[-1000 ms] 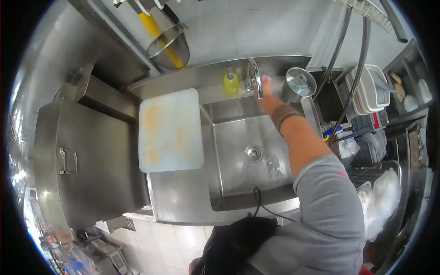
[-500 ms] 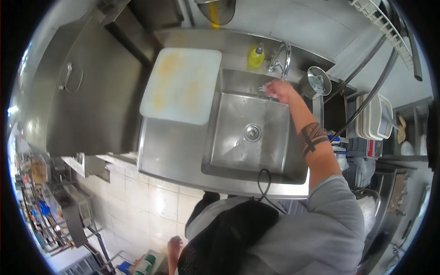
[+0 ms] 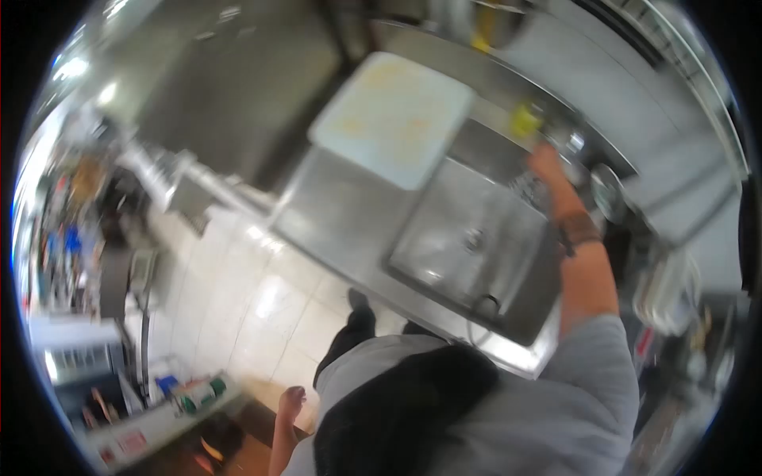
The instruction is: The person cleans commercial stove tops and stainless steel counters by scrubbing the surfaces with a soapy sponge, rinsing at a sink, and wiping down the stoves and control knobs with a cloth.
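My right hand [image 3: 544, 162] reaches over the back edge of the steel sink [image 3: 468, 234], beside the tap [image 3: 573, 143] and just in front of a yellow soap bottle [image 3: 525, 119]. Motion smears its fingers, so what they touch is unclear. A speckled silvery patch shows below the hand, too blurred to name. My left hand [image 3: 292, 401] hangs low at my side above the floor, its fingers loosely curled with nothing visible in them.
A stained white cutting board [image 3: 393, 119] lies on the counter left of the sink. Right of the tap stands a metal pot [image 3: 607, 190]. White containers [image 3: 668, 293] are stacked farther right. Behind my left hand is a shelf [image 3: 151, 424] with a green-and-white container [image 3: 202, 395].
The view has turned, shifting the sink and board up and right. My right hand has moved from under the tap's spout toward the soap bottle. My left hand still hangs low.
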`<state>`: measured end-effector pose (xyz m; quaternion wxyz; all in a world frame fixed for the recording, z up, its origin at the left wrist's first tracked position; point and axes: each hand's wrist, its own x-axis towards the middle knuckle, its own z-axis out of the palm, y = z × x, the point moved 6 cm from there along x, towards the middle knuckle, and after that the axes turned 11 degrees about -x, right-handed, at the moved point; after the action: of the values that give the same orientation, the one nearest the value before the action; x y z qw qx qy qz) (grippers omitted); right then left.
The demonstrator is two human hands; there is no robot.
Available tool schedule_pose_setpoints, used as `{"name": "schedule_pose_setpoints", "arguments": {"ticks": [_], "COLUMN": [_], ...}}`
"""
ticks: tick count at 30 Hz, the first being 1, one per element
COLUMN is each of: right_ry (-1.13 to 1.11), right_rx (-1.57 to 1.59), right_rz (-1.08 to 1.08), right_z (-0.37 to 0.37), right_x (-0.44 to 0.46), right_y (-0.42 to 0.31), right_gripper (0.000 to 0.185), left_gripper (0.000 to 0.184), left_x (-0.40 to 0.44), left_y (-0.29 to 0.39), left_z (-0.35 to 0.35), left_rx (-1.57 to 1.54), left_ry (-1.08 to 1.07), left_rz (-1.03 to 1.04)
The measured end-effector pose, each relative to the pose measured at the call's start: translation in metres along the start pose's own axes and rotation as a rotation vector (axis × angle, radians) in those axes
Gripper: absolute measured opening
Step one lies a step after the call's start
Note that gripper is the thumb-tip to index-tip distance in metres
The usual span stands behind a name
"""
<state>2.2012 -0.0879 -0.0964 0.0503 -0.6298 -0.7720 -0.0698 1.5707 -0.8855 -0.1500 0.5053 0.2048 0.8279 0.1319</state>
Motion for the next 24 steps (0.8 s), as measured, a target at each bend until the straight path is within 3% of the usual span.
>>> {"name": "schedule_pose_setpoints", "arguments": {"ticks": [1,2,3,5,6,7,8,9,10,12,14,17,21,24], "right_ry": [-0.347,-0.277,-0.251,-0.197,-0.691,-0.625,-0.469,-0.53,-0.555,-0.663,-0.627,-0.326,0.286,-0.016], "right_rx": [-0.11,-0.012,-0.114,0.044,-0.137,0.556,1.261,1.504,1.257,1.136,1.108,0.824,0.119,-0.178], "right_rz": [-0.063,-0.078,-0.238,-0.562,-0.623,-0.312,-0.135,-0.023,0.042,-0.131,-0.142,-0.111,-0.409,-0.087], "right_z": [0.014,0.044,0.076,0.027,0.074,0.031,-0.015,0.003,-0.023,-0.012,-0.001,0.047,0.114,0.141], "right_x": [0.012,0.019,0.025,0.009,0.027,0.006,-0.019,-0.018,-0.024,-0.012,0.001,0.025,0.069,0.073], "right_y": [-0.005,0.011,0.015,-0.03,0.003,-0.001,-0.003,0.0,-0.014,-0.017,-0.015,0.01,0.057,0.085], "right_gripper": [0.028,0.03,0.026,0.017,0.015,0.018,0.027,0.027,0.027,0.03,0.029,0.026,0.026,0.025], "left_gripper": [0.034,0.035,0.036,0.04,0.042,0.045,0.045,0.046,0.048,0.049,0.053,0.053,0.051,0.049], "left_x": [-0.008,-0.013,-0.016,-0.031,-0.031,-0.031,-0.033,-0.033,-0.036,-0.041,-0.044,-0.056,-0.056,-0.062], "left_y": [-0.011,-0.009,-0.012,0.001,0.001,-0.004,-0.012,-0.015,-0.019,-0.028,-0.038,-0.033,-0.039,-0.03], "left_z": [0.005,0.006,0.008,0.007,0.011,0.012,0.013,0.018,0.023,0.031,0.038,0.044,0.054,0.057], "left_rx": [-0.187,-0.099,-0.022,-0.116,-0.08,-0.039,-0.08,-0.009,0.069,0.046,0.012,-0.022,-0.067,-0.107], "left_ry": [0.101,0.093,0.104,0.184,0.19,0.202,0.256,0.229,0.198,0.24,0.23,0.252,0.242,0.217], "left_rz": [-0.099,-0.061,-0.074,-0.15,-0.108,-0.067,-0.086,-0.042,-0.001,-0.045,-0.101,-0.147,-0.152,-0.197]}}
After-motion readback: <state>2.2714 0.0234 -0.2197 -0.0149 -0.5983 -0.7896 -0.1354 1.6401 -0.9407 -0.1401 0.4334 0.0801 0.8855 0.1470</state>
